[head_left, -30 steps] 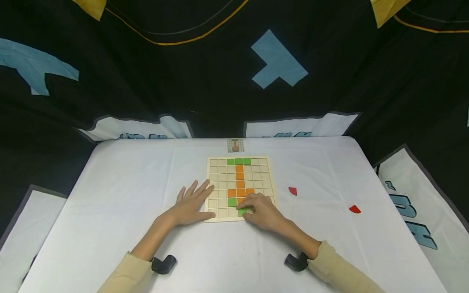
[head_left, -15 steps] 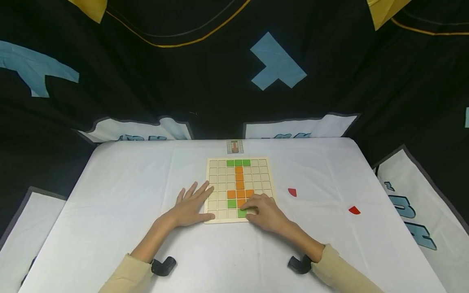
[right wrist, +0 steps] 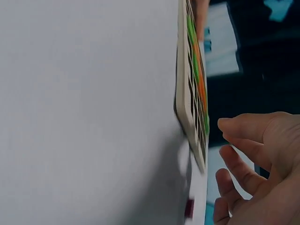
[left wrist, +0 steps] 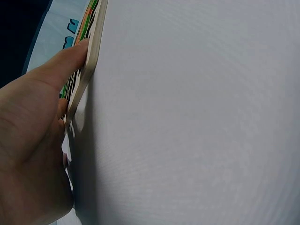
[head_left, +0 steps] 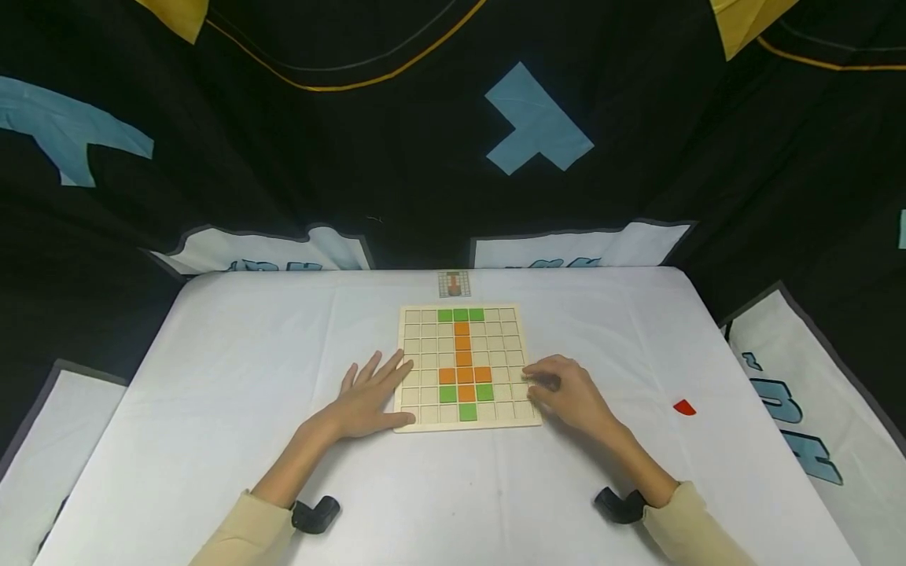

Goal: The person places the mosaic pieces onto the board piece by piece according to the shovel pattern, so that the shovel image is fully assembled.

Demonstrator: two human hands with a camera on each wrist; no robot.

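A wooden grid board (head_left: 499, 342) lies on the white table, with green tiles (head_left: 468, 411) and orange tiles (head_left: 463, 358) set in its squares. My left hand (head_left: 364, 401) rests at the board's left edge, fingers spread; in the left wrist view its thumb touches the rim. Beside the right edge hovers my right hand (head_left: 569, 393), fingers loosely bent and holding nothing, as the right wrist view shows. One red piece (right wrist: 189, 208) lies on the table below that hand; the head view has it hidden. Farther right lies another red quarter-round piece (head_left: 684, 407).
A small card (head_left: 454, 284) with a grid picture lies behind the board, near the table's far edge. Black wrist mounts (head_left: 316, 515) sit on both forearms. A dark curtain (head_left: 410, 173) hangs behind the table.
My right hand has let go of a green tile, which now lies in a square right of the orange column. The hand has moved right, off the board, over the nearer red piece.
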